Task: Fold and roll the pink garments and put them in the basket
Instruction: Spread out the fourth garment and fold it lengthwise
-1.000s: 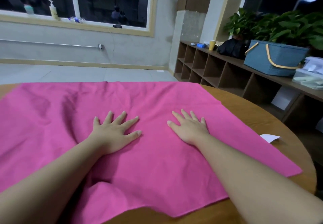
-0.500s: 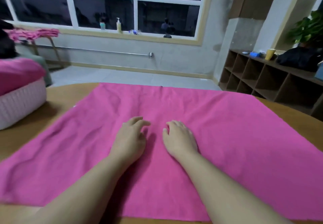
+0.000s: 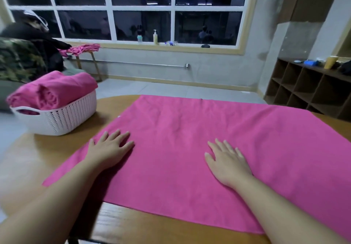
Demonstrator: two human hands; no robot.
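Both hands, left hand [image 3: 110, 148] and right hand [image 3: 227, 160], lie flat, fingers spread, holding nothing, smoothing the pink cloth [image 3: 190, 148] on the desk [image 3: 57, 148] for folding (basket [image 3: 57, 118] waits nearby, part-filled with rolls).

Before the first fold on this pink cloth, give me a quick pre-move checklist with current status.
1. Pink cloth spread flat on the table: ok, only faint creases.
2. Left hand flat on the cloth near its left edge: ok.
3. Right hand flat on the cloth, fingers straight: ok.
4. All cloth corners on the table: cannot tell, the right side runs out of frame.
5. Basket close by on the left: ok.
6. Room in the basket: not ok, the rolled pink garments already rise above its rim.
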